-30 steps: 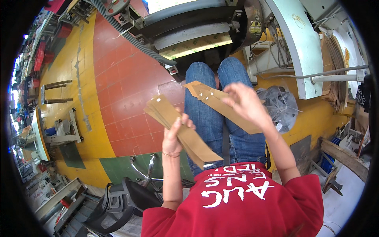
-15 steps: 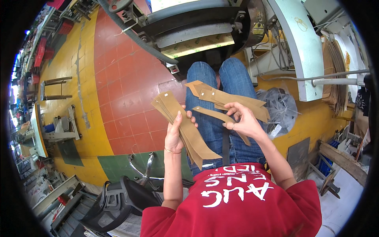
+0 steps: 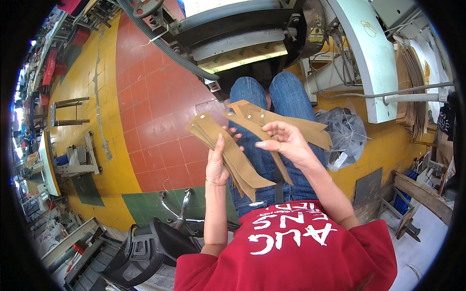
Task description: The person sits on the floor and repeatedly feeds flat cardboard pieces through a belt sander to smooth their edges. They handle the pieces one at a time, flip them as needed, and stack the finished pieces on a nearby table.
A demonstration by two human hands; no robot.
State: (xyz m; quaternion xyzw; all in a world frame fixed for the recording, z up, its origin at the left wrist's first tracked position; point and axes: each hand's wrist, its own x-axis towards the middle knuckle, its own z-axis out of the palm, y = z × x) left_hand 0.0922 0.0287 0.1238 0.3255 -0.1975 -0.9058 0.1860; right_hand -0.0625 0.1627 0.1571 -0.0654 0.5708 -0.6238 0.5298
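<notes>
My left hand (image 3: pixel 219 162) grips a fanned stack of long tan strips (image 3: pixel 235 157), thumb on top and fingers behind. A small white label shows near the upper end of the top strip. In my right hand (image 3: pixel 285 140) a single tan strip (image 3: pixel 252 127) is pinched between thumb and fingers, its upper end just right of the stack and its lower end bending down over my thigh. Behind that hand, more tan strips (image 3: pixel 306 128) lie loosely across my lap, some with white labels. An orange-brown piece (image 3: pixel 238 105) sticks out under their left end.
A machine with a roller and a metal plate (image 3: pixel 238 44) stands just beyond my knees. Right of my legs sits a clear plastic bag (image 3: pixel 347 138), near a pale machine arm (image 3: pixel 371 63). A black chair (image 3: pixel 150 247) is at lower left; a stool (image 3: pixel 70 110) stands farther left.
My right hand has moved left and slightly up with its single strip, bringing it close beside the stack. My left hand has stayed nearly in place; the stack has shifted a little.
</notes>
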